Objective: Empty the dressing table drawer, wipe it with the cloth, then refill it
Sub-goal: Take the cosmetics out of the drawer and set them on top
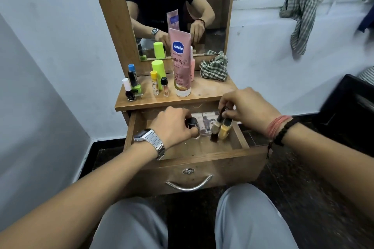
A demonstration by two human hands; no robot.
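- Wooden drawer (238,139) pulled open under me, laminate grain worn and scuffed, curved metal handle (189,185) on its front at 6 o'clock
- My left hand (174,125) reaches in at the drawer's 9 o'clock side, fingers curled down round a small dark-capped bottle (192,123); steel-link watch (149,141) on that wrist
- My right hand (249,105) comes in from 3 o'clock, knuckles up, fingertips pinching the caps of a cluster of little nail polish bottles (220,127) — one mustard yellow, one pale beige, one dark below them; I cannot tell exactly how many
- They hang tilted over the drawer floor, toward its 2 o'clock corner
- Flat printed packets (204,117) lie on the drawer bottom between my two hands
- Red thread and black beaded band (281,129) round my right wrist
- Up on the tabletop (210,91): tall pink lotion tube (181,62) standing cap-down at 12 o'clock, glossy plastic
- At 11 o'clock a huddle of small glass bottles (132,87), with a lime-green capped stick (157,68) behind the slim vials beside them
- The cloth (214,67), green-checked and crumpled soft, sits at 1 o'clock on the tabletop, against the mirror frame (110,26), just beside the tube
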